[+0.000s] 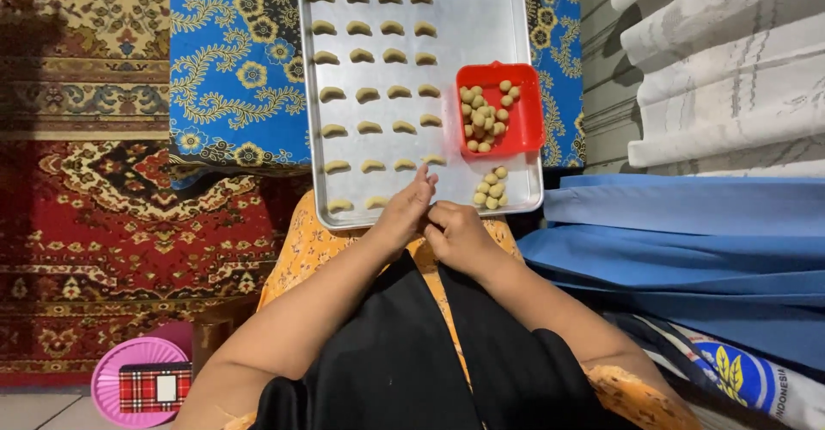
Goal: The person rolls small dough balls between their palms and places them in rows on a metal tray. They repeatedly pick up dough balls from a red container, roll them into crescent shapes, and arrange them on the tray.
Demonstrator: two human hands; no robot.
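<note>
Here both hands (434,219) pinch together, grip unclear, beside the baking tray (481,18) and red tub (528,108).

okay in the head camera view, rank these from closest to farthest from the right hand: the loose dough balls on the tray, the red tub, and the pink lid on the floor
From the right hand:
1. Loose dough balls, just above it on the tray's near right corner.
2. Red tub, farther up the tray's right side.
3. Pink lid, far off at lower left on the floor.
</note>
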